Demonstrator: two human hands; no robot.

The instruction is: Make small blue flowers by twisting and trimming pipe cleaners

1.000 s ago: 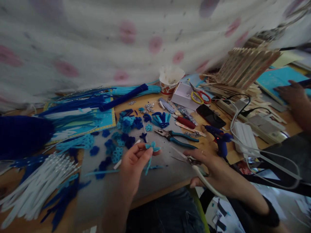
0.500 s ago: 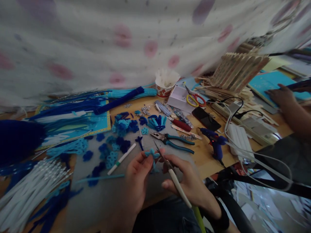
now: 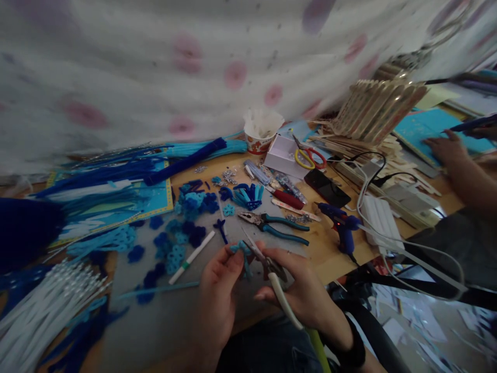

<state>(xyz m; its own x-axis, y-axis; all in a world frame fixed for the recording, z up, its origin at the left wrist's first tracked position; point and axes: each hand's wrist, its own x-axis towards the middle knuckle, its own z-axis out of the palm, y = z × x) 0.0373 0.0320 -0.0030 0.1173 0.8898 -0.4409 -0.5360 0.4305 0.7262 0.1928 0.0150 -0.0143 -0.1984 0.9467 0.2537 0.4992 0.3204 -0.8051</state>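
Observation:
Between its thumb and fingers, my left hand (image 3: pixel 222 282) pinches a small light-blue pipe-cleaner piece (image 3: pixel 246 257). My right hand (image 3: pixel 297 280) grips scissors with white handles (image 3: pixel 282 301), their blades parted and pointing up-left at the light-blue piece. Just above both hands lie pliers with teal handles (image 3: pixel 285 227). A white marker with a green band (image 3: pixel 192 257) and a dark-blue twisted piece (image 3: pixel 221 229) rest left of them. Blue fuzzy flowers (image 3: pixel 193 233) are scattered over the grey mat (image 3: pixel 155 326).
White pipe cleaners (image 3: pixel 50 300) fan out at the left. A blue glue gun (image 3: pixel 340 225), a black phone (image 3: pixel 327 188) and a power strip (image 3: pixel 382 223) lie to the right. Another person's hand (image 3: pixel 446 147) is at the far right, near yellow-and-red scissors (image 3: pixel 310 158) and a paper cup (image 3: pixel 262 140).
The scissor blades have opened wider around the light-blue piece, and the piece has tilted slightly. The whole view has shifted a little.

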